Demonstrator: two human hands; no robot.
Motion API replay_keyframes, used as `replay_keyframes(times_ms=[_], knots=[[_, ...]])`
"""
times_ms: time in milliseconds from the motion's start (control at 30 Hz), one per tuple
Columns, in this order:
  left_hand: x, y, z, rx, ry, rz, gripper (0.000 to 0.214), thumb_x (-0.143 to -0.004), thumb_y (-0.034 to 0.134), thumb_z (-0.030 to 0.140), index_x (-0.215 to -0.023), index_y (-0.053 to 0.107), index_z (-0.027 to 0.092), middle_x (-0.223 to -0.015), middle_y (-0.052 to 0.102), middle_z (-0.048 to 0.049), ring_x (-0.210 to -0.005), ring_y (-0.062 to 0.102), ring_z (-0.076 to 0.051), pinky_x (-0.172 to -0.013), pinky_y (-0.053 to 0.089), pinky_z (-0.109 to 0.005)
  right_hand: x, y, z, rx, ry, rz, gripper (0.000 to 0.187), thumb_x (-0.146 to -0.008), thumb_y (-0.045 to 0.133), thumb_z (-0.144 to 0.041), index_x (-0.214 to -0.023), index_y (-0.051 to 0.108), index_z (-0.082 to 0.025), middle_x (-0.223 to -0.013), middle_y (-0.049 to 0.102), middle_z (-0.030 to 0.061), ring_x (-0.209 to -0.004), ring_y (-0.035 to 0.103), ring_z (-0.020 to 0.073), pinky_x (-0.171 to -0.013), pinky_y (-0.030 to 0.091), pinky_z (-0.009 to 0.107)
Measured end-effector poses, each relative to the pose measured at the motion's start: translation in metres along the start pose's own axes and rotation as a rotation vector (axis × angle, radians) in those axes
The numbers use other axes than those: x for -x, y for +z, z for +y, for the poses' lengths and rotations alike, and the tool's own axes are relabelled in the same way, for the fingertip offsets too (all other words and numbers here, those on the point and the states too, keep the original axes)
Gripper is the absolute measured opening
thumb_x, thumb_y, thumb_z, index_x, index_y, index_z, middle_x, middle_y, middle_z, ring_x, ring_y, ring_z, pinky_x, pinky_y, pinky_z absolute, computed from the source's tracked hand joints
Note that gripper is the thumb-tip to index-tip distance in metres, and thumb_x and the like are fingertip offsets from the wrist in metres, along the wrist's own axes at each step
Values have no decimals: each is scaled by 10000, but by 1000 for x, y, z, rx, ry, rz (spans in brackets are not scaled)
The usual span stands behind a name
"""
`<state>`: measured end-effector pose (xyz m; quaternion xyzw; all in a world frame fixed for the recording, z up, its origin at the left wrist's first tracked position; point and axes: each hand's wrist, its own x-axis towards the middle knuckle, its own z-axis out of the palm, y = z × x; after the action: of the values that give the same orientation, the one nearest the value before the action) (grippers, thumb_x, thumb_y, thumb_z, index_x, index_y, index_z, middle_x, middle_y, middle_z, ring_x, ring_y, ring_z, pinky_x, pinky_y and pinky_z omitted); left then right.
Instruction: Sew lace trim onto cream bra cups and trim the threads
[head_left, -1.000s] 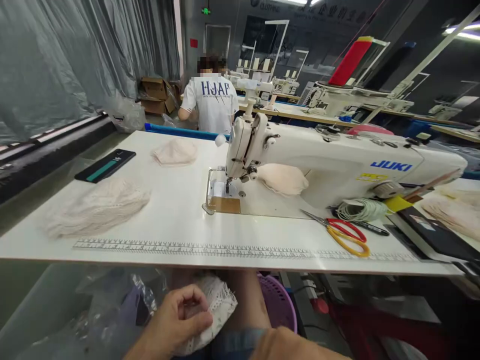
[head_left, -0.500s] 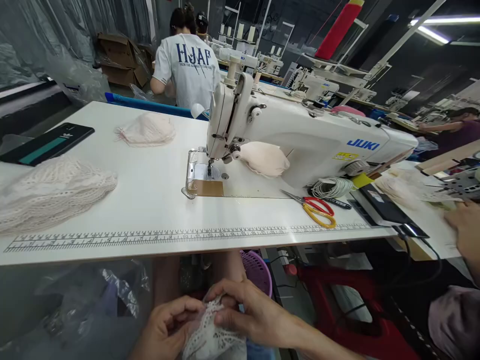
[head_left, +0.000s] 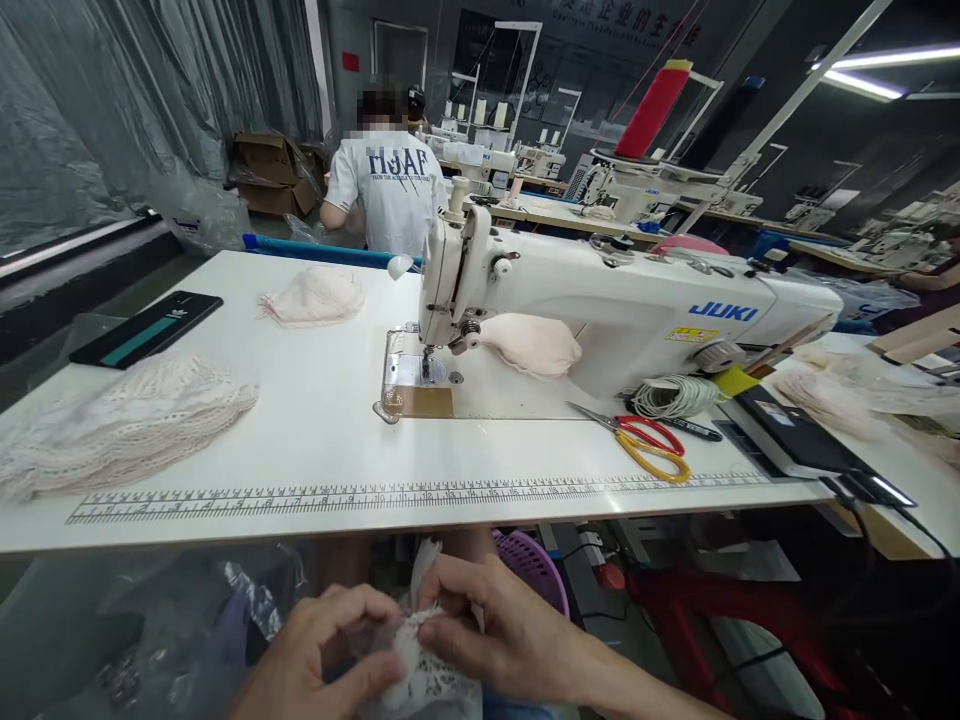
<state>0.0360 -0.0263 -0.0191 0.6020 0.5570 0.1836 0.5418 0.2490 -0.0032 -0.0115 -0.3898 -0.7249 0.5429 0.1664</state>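
Low in the head view, below the table's front edge, both my hands are on a piece of white lace fabric [head_left: 431, 668]. My left hand [head_left: 322, 650] has its thumb and fingers closed on the lace's left side. My right hand [head_left: 495, 630] pinches the upper edge between thumb and fingers, and a bit of the cloth sticks up above it. The lower part of the lace runs toward the bottom of the picture. On the table beyond stands a white JUKI sewing machine [head_left: 600, 290], with a pale pink fabric piece [head_left: 536, 345] lying under its arm.
Lace pieces [head_left: 135, 420] lie stacked on the left of the white table [head_left: 315, 450], near a black case [head_left: 150, 328] and another pale pile [head_left: 315, 296]. Scissors [head_left: 645, 445], coiled cord [head_left: 675, 397] and a black box [head_left: 787, 430] lie right. A purple basket [head_left: 536, 570] stands below.
The view has tilted up, so the table and machine sit lower in the picture. My right hand now pinches the lace's upper edge, and a piece of it sticks up.
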Motion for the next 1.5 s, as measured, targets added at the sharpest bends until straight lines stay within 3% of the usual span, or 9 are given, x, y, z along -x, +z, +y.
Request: replay_keyframes(times_ms=[167, 367, 533, 667, 767, 1000, 1233, 1400, 1500], knots=[[-11, -14, 17, 109, 34, -146, 233, -748, 610, 401, -760, 652, 172, -699, 640, -5, -657, 540, -152, -610, 408, -208, -9, -8, -10, 2, -20, 34, 56, -860, 524, -234, -848, 512, -181, -595, 426, -69, -526, 342, 66, -470, 249, 171], [-8, -44, 53, -100, 115, -8, 166, -723, 612, 342, -838, 683, 246, -801, 637, 11, -790, 543, -186, -723, 387, -236, -18, -26, -41, -65, -97, 91, 119, -878, 521, -292, -872, 499, -176, -573, 424, -70, -492, 312, 62, -460, 241, 174], [-10, -29, 20, -227, -19, -185, 130, -664, 606, 317, -713, 609, 198, -758, 576, 23, -780, 504, -185, -692, 362, -218, -12, -2, -5, -153, -1, 78, 149, -870, 516, -311, -830, 488, -170, -609, 435, -48, -545, 363, 83, -494, 282, 185], [-9, -7, -17, -94, -52, -271, 223, -677, 602, 402, -683, 550, 185, -736, 527, 32, -763, 465, -166, -698, 358, -203, 3, 21, 23, -248, 85, 43, 160, -880, 513, -326, -865, 484, -170, -686, 475, -25, -619, 425, 98, -549, 338, 186], [-7, 1, -29, 34, -90, -307, 278, -651, 617, 452, -661, 535, 187, -682, 510, 34, -728, 453, -164, -660, 361, -195, 9, 29, 30, -292, 95, 38, 201, -876, 522, -362, -909, 501, -165, -743, 493, -5, -676, 464, 114, -590, 379, 197], [-4, 3, -26, 166, -180, -252, 193, -627, 670, 323, -649, 561, 165, -624, 473, 44, -662, 435, -145, -603, 333, -200, 16, 30, 36, -167, 93, 11, 195, -880, 499, -334, -974, 521, -164, -769, 556, 11, -728, 531, 136, -646, 419, 217], [-5, 2, -23, 56, -145, -337, 138, -673, 655, 248, -634, 553, 164, -613, 439, 67, -646, 418, -125, -586, 286, -198, 10, 24, 37, -100, 55, -80, 257, -802, 643, -376, -949, 624, -166, -874, 613, 35, -814, 564, 163, -746, 436, 257], [-5, -2, -21, 41, -152, -375, 232, -653, 701, 295, -633, 503, 176, -609, 393, 77, -625, 367, -115, -555, 256, -198, -2, 27, 37, -260, -79, -78, 176, -777, 701, -315, -781, 649, -147, -1121, 522, 86, -1068, 507, 188, -918, 398, 306], [-2, -8, -14, 4, -223, -384, 148, -646, 677, 263, -702, 565, 185, -681, 448, 61, -696, 423, -138, -609, 296, -198, -1, 28, 38, -270, -58, -58, 143, -768, 716, -293, -779, 654, -164, -1257, 450, 90, -1175, 431, 209, -986, 349, 349]])
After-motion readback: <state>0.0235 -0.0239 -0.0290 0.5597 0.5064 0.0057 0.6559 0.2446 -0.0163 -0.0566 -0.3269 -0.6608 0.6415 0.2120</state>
